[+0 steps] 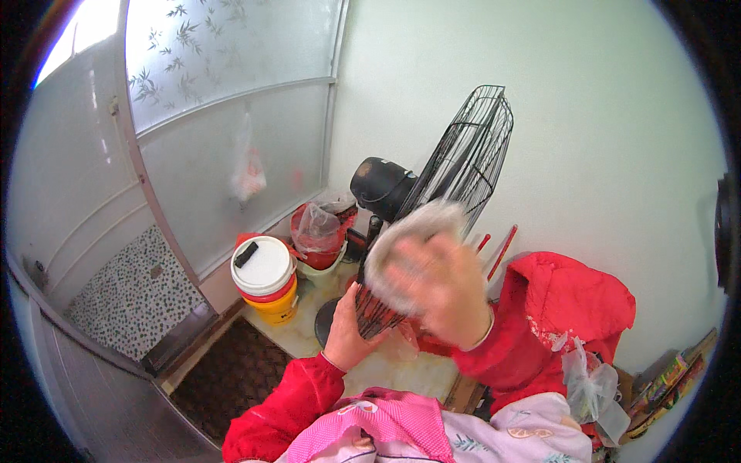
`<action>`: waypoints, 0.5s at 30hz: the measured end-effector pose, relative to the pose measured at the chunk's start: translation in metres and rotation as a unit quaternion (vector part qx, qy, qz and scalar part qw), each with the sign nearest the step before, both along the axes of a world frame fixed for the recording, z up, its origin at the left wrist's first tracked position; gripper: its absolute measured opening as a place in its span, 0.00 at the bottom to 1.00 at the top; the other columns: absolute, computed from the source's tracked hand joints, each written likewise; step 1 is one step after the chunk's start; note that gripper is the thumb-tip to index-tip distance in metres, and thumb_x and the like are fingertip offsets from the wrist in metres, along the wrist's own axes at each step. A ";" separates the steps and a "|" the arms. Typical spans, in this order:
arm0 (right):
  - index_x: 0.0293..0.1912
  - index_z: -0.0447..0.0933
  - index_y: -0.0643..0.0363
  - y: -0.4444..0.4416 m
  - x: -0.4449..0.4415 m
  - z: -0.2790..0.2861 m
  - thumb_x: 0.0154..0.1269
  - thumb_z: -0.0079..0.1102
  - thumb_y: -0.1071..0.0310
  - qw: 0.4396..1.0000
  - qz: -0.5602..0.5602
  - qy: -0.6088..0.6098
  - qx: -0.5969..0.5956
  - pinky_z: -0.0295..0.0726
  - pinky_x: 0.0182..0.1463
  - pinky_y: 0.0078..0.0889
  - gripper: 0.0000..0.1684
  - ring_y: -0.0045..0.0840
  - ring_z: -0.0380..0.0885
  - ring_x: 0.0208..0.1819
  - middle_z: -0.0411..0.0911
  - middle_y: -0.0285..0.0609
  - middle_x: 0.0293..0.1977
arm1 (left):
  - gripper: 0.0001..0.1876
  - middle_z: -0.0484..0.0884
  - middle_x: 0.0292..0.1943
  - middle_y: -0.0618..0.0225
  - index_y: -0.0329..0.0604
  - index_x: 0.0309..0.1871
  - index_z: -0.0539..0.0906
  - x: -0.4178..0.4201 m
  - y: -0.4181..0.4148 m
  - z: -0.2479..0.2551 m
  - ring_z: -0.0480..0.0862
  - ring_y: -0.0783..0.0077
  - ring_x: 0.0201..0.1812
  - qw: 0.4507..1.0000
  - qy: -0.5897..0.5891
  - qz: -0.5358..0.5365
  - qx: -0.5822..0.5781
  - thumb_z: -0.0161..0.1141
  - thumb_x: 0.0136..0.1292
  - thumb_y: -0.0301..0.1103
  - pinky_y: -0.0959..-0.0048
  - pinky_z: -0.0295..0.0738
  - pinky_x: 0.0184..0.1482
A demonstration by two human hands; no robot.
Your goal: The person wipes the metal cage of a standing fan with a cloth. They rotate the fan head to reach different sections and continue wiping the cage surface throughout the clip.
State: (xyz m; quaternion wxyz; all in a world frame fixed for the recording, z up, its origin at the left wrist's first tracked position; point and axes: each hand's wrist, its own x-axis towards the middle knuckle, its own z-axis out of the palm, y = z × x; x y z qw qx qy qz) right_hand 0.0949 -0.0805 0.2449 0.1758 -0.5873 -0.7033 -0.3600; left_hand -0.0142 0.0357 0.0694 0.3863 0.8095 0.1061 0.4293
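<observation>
A black pedestal fan (pixel 463 150) with a wire cage stands before me, its cage seen nearly edge-on and its motor housing (pixel 382 186) on the left. My left hand (pixel 352 335) grips the lower rim of the wire cage. Blurred by motion, my right hand (pixel 443 283) holds a whitish cloth (pixel 385 260) against or just in front of the cage; whether they touch, I cannot tell. The cloth and hand hide part of the cage. Below, the fan's round black base (pixel 327 318) shows beside my left hand.
Left of the fan stand a yellow bucket (pixel 275 307), a white-lidded tub (pixel 263 266) with a black object on top, and a red bucket (pixel 317 231) with plastic bags. A dark mat (pixel 231 376) lies by the doorway. Red fabric (pixel 579 295) and a plastic bag (pixel 590 382) are at right.
</observation>
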 end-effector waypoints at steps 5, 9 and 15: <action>0.44 0.81 0.46 -0.002 0.028 0.014 0.45 0.58 0.65 0.996 0.008 -0.091 0.019 0.71 0.43 0.39 0.21 0.34 0.70 0.47 0.75 0.33 0.52 | 0.50 0.66 0.60 0.45 0.32 0.68 0.55 0.000 0.004 -0.002 0.67 0.45 0.62 0.999 0.027 0.003 0.034 0.74 0.45 0.38 0.58 0.63 0.64; 0.47 0.80 0.52 0.003 0.083 0.074 0.41 0.59 0.77 0.992 -0.037 -0.051 0.105 0.68 0.56 0.41 0.27 0.41 0.66 0.54 0.74 0.37 0.53 | 0.49 0.66 0.61 0.44 0.32 0.66 0.57 0.006 -0.002 0.000 0.66 0.43 0.63 0.998 0.045 -0.004 0.041 0.74 0.45 0.41 0.57 0.61 0.65; 0.46 0.80 0.52 0.014 0.112 0.101 0.44 0.60 0.77 0.993 0.020 0.069 0.097 0.65 0.60 0.40 0.24 0.42 0.65 0.54 0.75 0.37 0.52 | 0.47 0.66 0.60 0.44 0.33 0.65 0.58 0.009 -0.015 -0.001 0.66 0.43 0.62 0.999 0.031 0.009 0.043 0.74 0.45 0.40 0.57 0.62 0.65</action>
